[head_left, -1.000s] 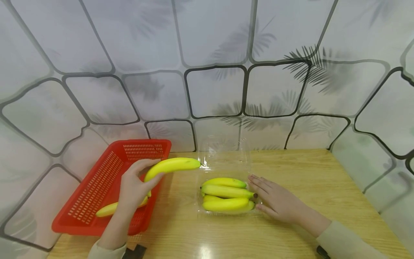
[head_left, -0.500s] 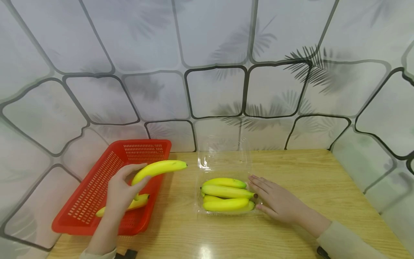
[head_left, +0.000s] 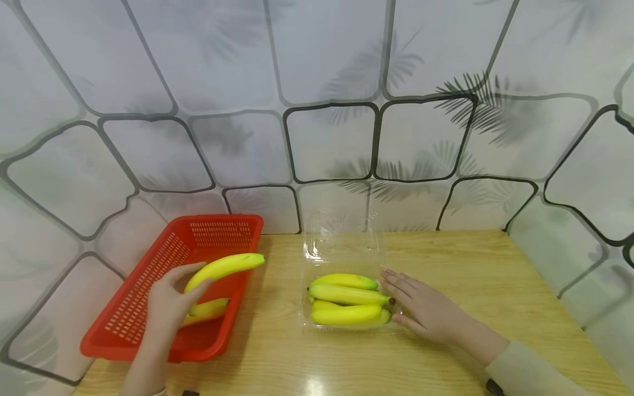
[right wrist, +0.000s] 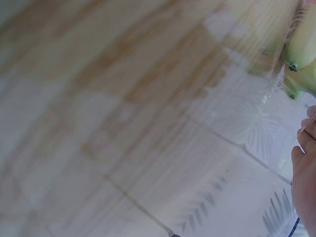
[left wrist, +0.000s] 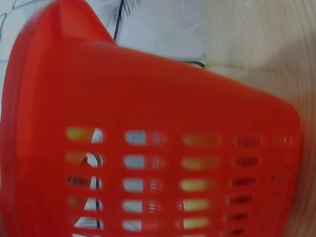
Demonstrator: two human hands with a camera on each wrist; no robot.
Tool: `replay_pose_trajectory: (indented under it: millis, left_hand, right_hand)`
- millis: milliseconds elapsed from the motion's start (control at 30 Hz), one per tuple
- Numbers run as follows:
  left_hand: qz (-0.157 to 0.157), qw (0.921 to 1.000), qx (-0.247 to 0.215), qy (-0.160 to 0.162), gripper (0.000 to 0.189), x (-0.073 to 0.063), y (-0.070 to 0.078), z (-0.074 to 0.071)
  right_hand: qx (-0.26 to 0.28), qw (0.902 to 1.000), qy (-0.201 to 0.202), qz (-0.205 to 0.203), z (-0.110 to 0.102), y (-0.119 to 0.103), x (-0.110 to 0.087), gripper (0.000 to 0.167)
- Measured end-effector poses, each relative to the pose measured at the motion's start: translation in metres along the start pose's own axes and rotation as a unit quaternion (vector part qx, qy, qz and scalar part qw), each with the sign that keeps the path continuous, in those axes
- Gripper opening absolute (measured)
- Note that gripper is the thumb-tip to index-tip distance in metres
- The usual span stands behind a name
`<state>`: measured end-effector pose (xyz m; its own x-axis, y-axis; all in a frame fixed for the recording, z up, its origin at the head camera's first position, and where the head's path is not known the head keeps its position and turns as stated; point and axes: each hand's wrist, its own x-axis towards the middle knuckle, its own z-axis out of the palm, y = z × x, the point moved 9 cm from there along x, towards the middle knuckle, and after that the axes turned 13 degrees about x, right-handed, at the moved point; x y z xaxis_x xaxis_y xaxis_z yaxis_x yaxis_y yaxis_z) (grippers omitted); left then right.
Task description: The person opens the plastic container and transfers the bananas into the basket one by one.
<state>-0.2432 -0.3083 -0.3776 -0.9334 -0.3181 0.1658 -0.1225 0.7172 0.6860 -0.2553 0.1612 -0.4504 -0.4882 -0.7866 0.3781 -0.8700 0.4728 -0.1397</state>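
My left hand (head_left: 170, 300) pinches a yellow banana (head_left: 225, 267) between thumb and fingers, held over the red basket (head_left: 218, 346). Below it, another banana (head_left: 210, 311) lies inside the basket, partly behind the hand. The left wrist view is filled by the basket's slotted wall (left wrist: 148, 98), which hides that hand. My right hand (head_left: 426, 308) has its fingers extended at the right side of a clear plastic container (head_left: 307, 324). Several bananas (head_left: 346, 294) lie side by side in that container. In the right wrist view, part of the right hand (right wrist: 306, 173) appears at the edge, below banana ends (right wrist: 301, 54).
The container's clear lid (head_left: 342, 236) stands raised at the back, toward the patterned wall (head_left: 327, 143). Both basket and container rest on a wooden table (head_left: 470, 264), with a strip of bare tabletop between them.
My left hand has moved left with the banana, from near the container to above the basket. The right hand and the bananas in the container have stayed in place.
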Motion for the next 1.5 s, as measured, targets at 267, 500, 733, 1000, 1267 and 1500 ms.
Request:
replay_pose_trajectory:
  millis: [267, 500, 733, 1000, 1267, 1500]
  left_hand:
    - [-0.026, 0.9989, 0.040, -0.006, 0.047, 0.003, -0.021, -0.003]
    - [-0.061, 0.9959, 0.056, -0.037, 0.054, 0.006, -0.037, -0.003]
    - [-0.080, 0.9929, 0.085, -0.025, 0.054, 0.007, -0.043, -0.013]
    - [-0.100, 0.9892, 0.105, -0.021, 0.052, 0.007, -0.053, -0.014]
    - [-0.093, 0.9892, 0.108, -0.038, 0.050, 0.009, -0.054, -0.013]
    - [-0.071, 0.9863, 0.142, -0.045, 0.047, 0.012, -0.051, -0.012]
  right_hand:
    - [0.002, 1.0000, 0.002, 0.001, -0.001, 0.000, 0.000, 0.070]
    - [0.002, 1.0000, 0.005, -0.004, 0.000, 0.000, 0.000, 0.071]
    - [0.004, 1.0000, 0.005, 0.001, 0.000, 0.001, 0.000, 0.069]
    - [0.002, 1.0000, 0.003, 0.000, 0.001, 0.002, -0.001, 0.069]
    - [-0.002, 1.0000, 0.000, 0.001, 0.000, 0.002, 0.000, 0.069]
    - [0.002, 1.0000, -0.002, 0.008, -0.002, 0.002, 0.000, 0.068]
